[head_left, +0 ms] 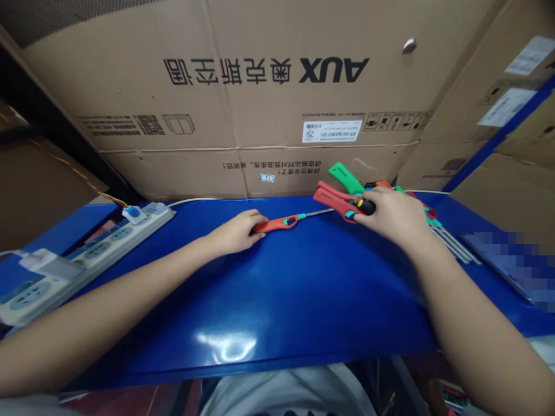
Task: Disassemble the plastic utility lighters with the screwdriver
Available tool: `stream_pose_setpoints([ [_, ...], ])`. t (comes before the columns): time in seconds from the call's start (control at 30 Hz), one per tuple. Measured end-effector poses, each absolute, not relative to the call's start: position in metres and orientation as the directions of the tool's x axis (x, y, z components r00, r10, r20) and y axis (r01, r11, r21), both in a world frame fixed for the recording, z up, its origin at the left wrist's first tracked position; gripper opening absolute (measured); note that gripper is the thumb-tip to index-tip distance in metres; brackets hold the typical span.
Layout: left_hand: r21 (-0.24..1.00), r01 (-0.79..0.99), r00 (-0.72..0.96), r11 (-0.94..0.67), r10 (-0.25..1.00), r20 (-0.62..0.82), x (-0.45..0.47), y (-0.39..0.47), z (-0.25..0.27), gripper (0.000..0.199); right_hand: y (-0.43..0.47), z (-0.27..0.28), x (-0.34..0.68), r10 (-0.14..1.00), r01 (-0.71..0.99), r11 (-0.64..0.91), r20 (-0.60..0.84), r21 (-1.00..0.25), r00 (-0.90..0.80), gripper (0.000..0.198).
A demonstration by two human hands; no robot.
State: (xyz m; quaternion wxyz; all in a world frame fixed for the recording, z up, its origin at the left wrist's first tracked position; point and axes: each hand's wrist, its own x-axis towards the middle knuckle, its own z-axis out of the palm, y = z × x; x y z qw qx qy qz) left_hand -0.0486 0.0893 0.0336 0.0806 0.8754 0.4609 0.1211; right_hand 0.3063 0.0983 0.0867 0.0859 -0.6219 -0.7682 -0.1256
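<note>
My left hand (237, 232) is closed around the handle end of an orange-red long-necked gas lighter (277, 224), which lies on the blue table with its metal neck pointing right. My right hand (396, 212) is closed on a screwdriver (366, 207); only part of its black and yellow handle shows, and its shaft is hidden. Beneath and around that hand is a pile of similar lighters, among them a red one (333, 202) and a green one (347, 178). Several metal necks (455, 244) stick out of the pile to the right of the wrist.
A large cardboard box (260, 110) walls off the back of the blue table (260, 300). Along the left edge lies a white power strip (108, 254) with plugs and cords. A dark flat device (494, 263), partly blurred out, rests at the right.
</note>
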Motion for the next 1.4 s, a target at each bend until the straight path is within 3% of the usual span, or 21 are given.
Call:
stream_pose_setpoints([
  [0.13, 0.348, 0.766, 0.536, -0.540, 0.836, 0.116, -0.046, 0.057, 0.036, 0.031, 0.116, 0.080, 0.316, 0.974, 0.996, -0.070, 0.221, 0.052, 0.057, 0.039],
  [0.27, 0.430, 0.721, 0.547, -0.544, 0.827, 0.131, -0.037, 0.033, 0.032, 0.032, 0.133, 0.067, 0.327, 0.974, 0.981, -0.194, 0.124, 0.008, 0.192, 0.041],
  [0.47, 0.499, 0.673, 0.576, -0.546, 0.810, 0.109, -0.024, 0.004, 0.032, 0.035, 0.143, 0.057, 0.337, 0.975, 0.975, -0.217, 0.043, -0.042, 0.219, 0.047],
  [0.63, 0.514, 0.684, 0.563, -0.517, 0.823, 0.078, -0.021, -0.011, 0.036, 0.037, 0.144, 0.055, 0.339, 0.965, 0.971, -0.220, 0.127, -0.089, 0.230, 0.063],
  [0.7, 0.502, 0.687, 0.559, -0.526, 0.823, 0.097, -0.024, -0.009, 0.034, 0.036, 0.144, 0.054, 0.339, 0.962, 0.975, -0.184, 0.181, -0.126, 0.205, 0.063],
  [0.83, 0.535, 0.615, 0.577, -0.580, 0.793, 0.197, -0.032, 0.001, 0.025, 0.031, 0.143, 0.047, 0.334, 0.977, 0.987, -0.080, 0.186, -0.142, 0.107, 0.034],
  [1.03, 0.566, 0.560, 0.565, -0.605, 0.779, 0.273, -0.035, 0.003, 0.016, 0.030, 0.139, 0.039, 0.328, 0.981, 0.988, -0.051, 0.178, -0.143, 0.076, 0.030],
  [1.1, 0.570, 0.557, 0.553, -0.603, 0.782, 0.287, -0.033, 0.002, 0.014, 0.030, 0.137, 0.042, 0.322, 0.968, 0.988, -0.022, 0.243, -0.156, 0.060, 0.024],
  [1.17, 0.581, 0.553, 0.536, -0.597, 0.789, 0.300, -0.031, 0.002, 0.012, 0.031, 0.131, 0.050, 0.309, 0.921, 0.970, 0.065, 0.387, -0.234, 0.032, 0.016],
  [1.23, 0.602, 0.546, 0.511, -0.583, 0.800, 0.313, -0.028, 0.003, 0.009, 0.032, 0.121, 0.061, 0.288, 0.847, 0.894, 0.222, 0.531, -0.390, 0.021, 0.025],
  [1.33, 0.620, 0.541, 0.482, -0.569, 0.813, 0.326, -0.025, 0.003, 0.008, 0.033, 0.096, 0.084, 0.244, 0.853, 0.644, 0.442, 0.514, -0.624, -0.087, 0.033],
  [1.4, 0.610, 0.545, 0.481, -0.575, 0.810, 0.334, -0.024, 0.001, 0.010, 0.034, 0.077, 0.100, 0.214, 0.825, 0.514, 0.558, 0.502, -0.652, -0.259, 0.040],
])
